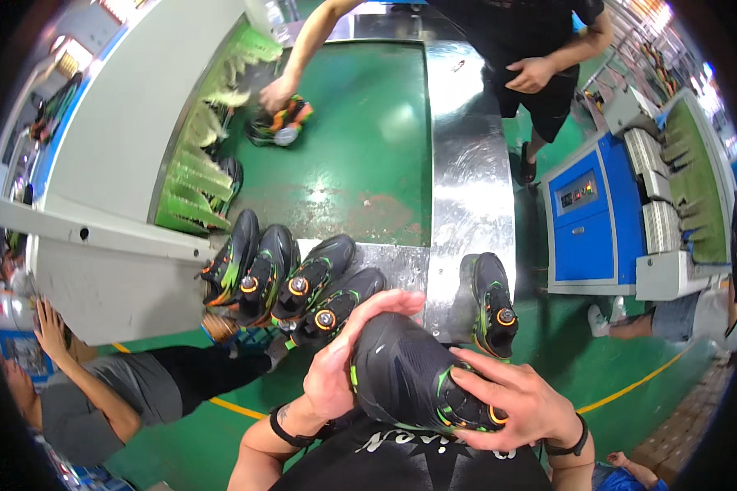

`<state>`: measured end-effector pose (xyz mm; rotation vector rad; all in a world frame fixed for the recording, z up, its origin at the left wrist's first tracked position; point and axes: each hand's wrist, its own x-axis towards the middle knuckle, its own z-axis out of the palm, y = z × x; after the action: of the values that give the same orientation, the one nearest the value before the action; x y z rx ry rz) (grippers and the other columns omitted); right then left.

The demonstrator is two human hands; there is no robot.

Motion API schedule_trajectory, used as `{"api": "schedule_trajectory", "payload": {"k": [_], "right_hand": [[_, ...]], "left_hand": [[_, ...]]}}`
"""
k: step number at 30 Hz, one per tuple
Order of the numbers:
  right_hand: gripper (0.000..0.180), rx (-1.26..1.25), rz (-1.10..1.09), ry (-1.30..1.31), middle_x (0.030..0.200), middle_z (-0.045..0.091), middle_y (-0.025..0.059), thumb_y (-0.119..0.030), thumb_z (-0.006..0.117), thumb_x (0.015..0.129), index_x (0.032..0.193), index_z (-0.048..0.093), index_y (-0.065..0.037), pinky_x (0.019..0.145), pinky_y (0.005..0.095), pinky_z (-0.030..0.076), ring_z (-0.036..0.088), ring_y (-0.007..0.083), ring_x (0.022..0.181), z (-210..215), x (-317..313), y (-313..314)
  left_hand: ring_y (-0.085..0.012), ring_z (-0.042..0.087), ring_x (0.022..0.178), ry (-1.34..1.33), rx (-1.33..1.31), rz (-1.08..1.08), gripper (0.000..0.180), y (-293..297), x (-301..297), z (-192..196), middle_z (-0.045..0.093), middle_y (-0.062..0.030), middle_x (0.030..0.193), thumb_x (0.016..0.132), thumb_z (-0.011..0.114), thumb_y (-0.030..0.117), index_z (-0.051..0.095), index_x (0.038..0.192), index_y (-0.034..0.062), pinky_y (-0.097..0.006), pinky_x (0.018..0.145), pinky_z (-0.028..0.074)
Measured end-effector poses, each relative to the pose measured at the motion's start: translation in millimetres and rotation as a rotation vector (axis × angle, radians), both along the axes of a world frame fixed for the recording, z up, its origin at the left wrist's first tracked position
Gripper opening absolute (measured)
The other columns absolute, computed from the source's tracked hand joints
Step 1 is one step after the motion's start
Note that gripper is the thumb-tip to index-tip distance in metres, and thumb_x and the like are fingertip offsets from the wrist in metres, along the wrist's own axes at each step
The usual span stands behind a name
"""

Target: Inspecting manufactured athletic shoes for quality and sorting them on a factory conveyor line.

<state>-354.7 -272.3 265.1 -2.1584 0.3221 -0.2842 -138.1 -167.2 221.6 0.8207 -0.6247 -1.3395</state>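
Note:
A black sneaker [397, 368] with green and orange trim is held up close to my chest. My right hand [512, 401] is closed around its collar and lacing end. Against the toe side lies the palm of my left hand [348, 356], its fingers stretched out past the upper, not wrapped round it. Just beyond, several matching sneakers [315, 278] with round dial fasteners stand in a row on the metal end of the line. Another single sneaker [493, 307] sits on the metal strip to the right. The held shoe's sole is mostly hidden.
A green conveyor belt [360, 139] runs away from me, beside a machine [110, 147] with a green strip curtain [192, 180]. Across it, a co-worker's hand [278, 94] touches another shoe [278, 123]. A blue cabinet machine [585, 217] stands right; another person [131, 393] is at left.

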Motion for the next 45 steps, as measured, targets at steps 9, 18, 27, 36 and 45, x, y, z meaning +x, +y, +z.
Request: {"api": "schedule_trajectory", "payload": {"k": [9, 18, 27, 36, 45], "right_hand": [[0.062, 0.021, 0.006, -0.02, 0.129, 0.053, 0.0237, -0.023, 0.078, 0.069, 0.124, 0.058, -0.004, 0.069, 0.0314, 0.056, 0.066, 0.0303, 0.094, 7.5, -18.0, -7.5], [0.059, 0.027, 0.041, 0.025, 0.127, 0.053, 0.025, -0.022, 0.077, 0.07, 0.123, 0.057, -0.005, 0.065, 0.0296, 0.055, 0.067, 0.0282, 0.085, 15.9, -4.7, -12.6], [0.066, -0.027, -0.026, 0.154, 0.128, 0.053, 0.0225, -0.026, 0.077, 0.069, 0.127, 0.055, -0.004, 0.068, 0.0328, 0.056, 0.067, 0.0316, 0.093, 10.4, -0.7, -10.8], [0.083, -0.061, -0.527, 0.646, 0.137, 0.042, 0.0297, -0.028, 0.069, 0.072, 0.143, 0.032, -0.005, 0.098, 0.0464, 0.044, 0.051, 0.0411, 0.118, -159.1, 44.5, -37.8], [0.034, -0.026, -0.838, 0.296, 0.112, 0.059, 0.02, -0.012, 0.066, 0.081, 0.111, 0.059, 0.003, 0.09, 0.0406, 0.046, 0.058, 0.0346, 0.104, -195.4, -11.1, -4.2]], "left_hand": [[-0.0289, 0.035, 0.133, 0.031, 0.068, -0.108, 0.075, -10.1, -6.8, 18.9, 0.035, -0.0228, 0.145, 0.087, 0.039, 0.045, 0.027, 0.143, -0.0043, -0.043, 0.112, 0.023], [-0.0304, 0.048, 0.118, -0.092, -0.012, -0.077, 0.057, -8.5, 3.5, 13.4, 0.05, -0.0182, 0.118, 0.09, 0.053, 0.045, 0.044, 0.125, 0.0012, -0.045, 0.105, 0.035], [-0.0247, 0.048, 0.117, 0.299, -0.04, -0.019, 0.047, -24.2, 0.5, -5.7, 0.05, -0.0143, 0.122, 0.095, 0.047, 0.034, 0.043, 0.128, 0.0002, -0.041, 0.102, 0.039], [-0.0222, 0.059, 0.103, -0.757, 0.356, -0.023, 0.031, 18.5, -5.1, -87.2, 0.061, -0.011, 0.111, 0.088, 0.062, 0.012, 0.054, 0.116, 0.0011, -0.033, 0.09, 0.046], [-0.0354, 0.048, 0.114, -1.855, 0.712, -0.012, 0.056, 83.9, 93.0, -153.4, 0.054, -0.0173, 0.117, 0.068, 0.074, 0.015, 0.051, 0.115, -0.0034, -0.048, 0.096, 0.036]]}}
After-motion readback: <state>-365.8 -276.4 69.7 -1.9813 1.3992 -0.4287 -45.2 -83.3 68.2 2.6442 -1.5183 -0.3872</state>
